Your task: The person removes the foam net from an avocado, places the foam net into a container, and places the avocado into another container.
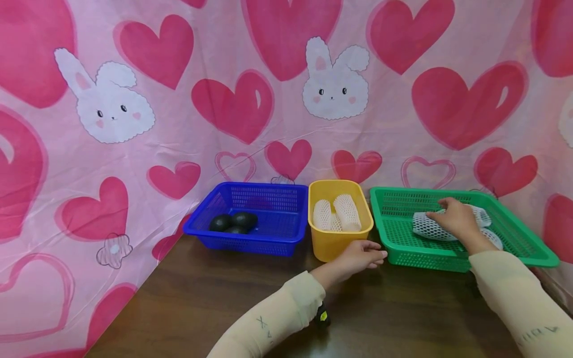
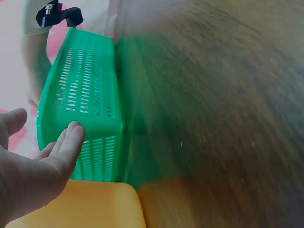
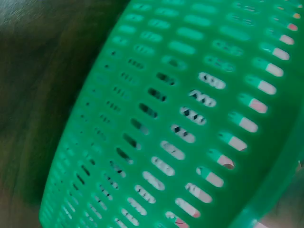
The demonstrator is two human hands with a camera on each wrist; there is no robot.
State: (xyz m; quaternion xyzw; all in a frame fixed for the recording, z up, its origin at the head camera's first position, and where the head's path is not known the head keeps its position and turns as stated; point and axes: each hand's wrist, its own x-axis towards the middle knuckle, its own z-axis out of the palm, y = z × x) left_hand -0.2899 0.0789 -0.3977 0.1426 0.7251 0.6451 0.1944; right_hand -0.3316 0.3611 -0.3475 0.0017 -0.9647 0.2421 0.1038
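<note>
Three dark fruits [image 1: 243, 220] in blue basket [image 1: 250, 242]; left hand [image 1: 358, 256] slack, empty, near yellow bin [image 1: 333, 246] and green basket [image 1: 421, 255]. Inside the latter, netted bundle [image 1: 430, 227] by right hand [image 1: 458, 221] (grip unclear, can't tell); could slip if pinched too lightly.

White netting [image 1: 431, 228] partly hidden by right hand [image 1: 459, 219], left sleeve [image 1: 273, 315] cropped below

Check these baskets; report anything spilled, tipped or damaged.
Nothing stands out: the blue basket, yellow bin and green basket sit upright, their dark round items and white netting lie inside, and no spill or damage shows.
</note>
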